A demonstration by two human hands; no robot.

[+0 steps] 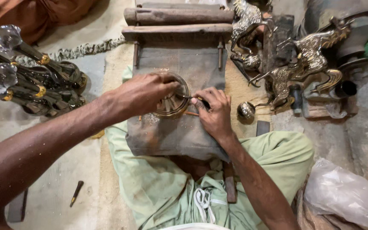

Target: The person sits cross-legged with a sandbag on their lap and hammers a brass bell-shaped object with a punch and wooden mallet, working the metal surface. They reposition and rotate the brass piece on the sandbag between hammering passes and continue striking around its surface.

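On a grey cloth-covered workboard [171,136], the left hand [143,93] clasped a round brass disc [173,102] while the right hand [214,113] pinched a thin metal tool [188,97].

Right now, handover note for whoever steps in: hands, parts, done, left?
Left hand: fingers on the rim of the round brass disc, steadying it.
Right hand: grips a thin tool, tip at the disc's right edge.
Disc lies on the grey cloth-covered work block over the lap.
Done: metal filings scattered on the cloth, so some cutting has happened.
Left: cannot tell how much of the disc remains unworked.
Nearby: brass horse figures, spare tool on floor.
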